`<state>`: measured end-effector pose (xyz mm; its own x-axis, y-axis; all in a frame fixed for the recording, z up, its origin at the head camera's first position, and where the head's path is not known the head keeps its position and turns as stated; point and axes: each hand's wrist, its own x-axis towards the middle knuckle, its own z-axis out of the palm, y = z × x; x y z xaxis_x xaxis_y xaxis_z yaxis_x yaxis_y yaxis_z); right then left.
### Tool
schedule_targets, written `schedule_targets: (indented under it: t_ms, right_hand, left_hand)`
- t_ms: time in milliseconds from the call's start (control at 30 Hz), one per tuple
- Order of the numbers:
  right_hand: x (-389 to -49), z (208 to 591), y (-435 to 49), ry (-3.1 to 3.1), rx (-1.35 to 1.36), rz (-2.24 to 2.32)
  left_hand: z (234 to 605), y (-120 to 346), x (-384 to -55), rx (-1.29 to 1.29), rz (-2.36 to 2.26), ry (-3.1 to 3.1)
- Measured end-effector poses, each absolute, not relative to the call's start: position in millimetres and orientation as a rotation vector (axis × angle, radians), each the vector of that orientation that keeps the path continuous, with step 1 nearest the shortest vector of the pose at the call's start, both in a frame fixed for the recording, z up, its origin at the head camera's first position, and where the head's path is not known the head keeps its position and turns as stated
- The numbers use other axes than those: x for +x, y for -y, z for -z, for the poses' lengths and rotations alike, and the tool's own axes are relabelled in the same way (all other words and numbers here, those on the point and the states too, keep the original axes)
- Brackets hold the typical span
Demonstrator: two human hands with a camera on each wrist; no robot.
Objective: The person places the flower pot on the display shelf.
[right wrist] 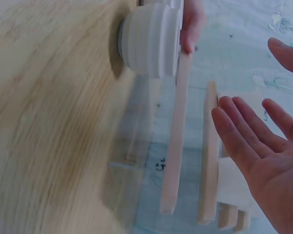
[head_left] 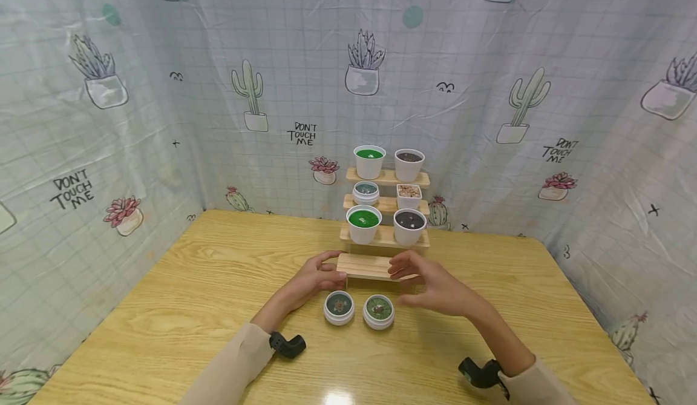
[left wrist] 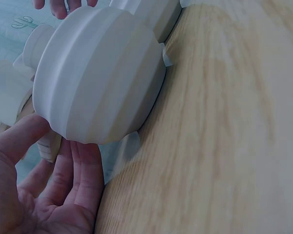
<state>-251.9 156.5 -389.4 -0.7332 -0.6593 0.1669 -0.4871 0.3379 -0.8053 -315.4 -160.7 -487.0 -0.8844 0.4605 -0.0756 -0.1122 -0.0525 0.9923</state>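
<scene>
At the left end of the low front wooden step (head_left: pixel 363 264), my left hand (head_left: pixel 313 281) pinches the board, thumb at the front edge and fingers behind. My right hand (head_left: pixel 438 285) hovers above the step's right end, fingers extended and holding nothing; in the right wrist view that palm (right wrist: pixel 278 170) stands apart from the board (right wrist: pixel 175 141). Two white ribbed pots sit on the table before the step: one with a dark teal filling (head_left: pixel 339 304), the other with a green one (head_left: pixel 378 309). A white ribbed pot (left wrist: pixel 102 78) hides part of the left fingers in the left wrist view.
Behind the front step rise three more wooden tiers (head_left: pixel 385 235). They bear white cups with green filling (head_left: pixel 363 226) and dark filling (head_left: pixel 409 228), a round teal-filled pot (head_left: pixel 366 194) and a square pot of pebbles (head_left: pixel 408 197). A cactus-print curtain (head_left: pixel 305 42) surrounds the wooden table (head_left: pixel 229 260).
</scene>
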Motion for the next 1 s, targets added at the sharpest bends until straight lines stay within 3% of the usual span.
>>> schedule_targets:
  t_ms: [1000]
  right_hand:
    - [-260.4,401.0,-136.3,-2.238,-1.052,1.214]
  left_hand:
    - [487.4,159.7,-316.0,0.358,-1.988,-1.848]
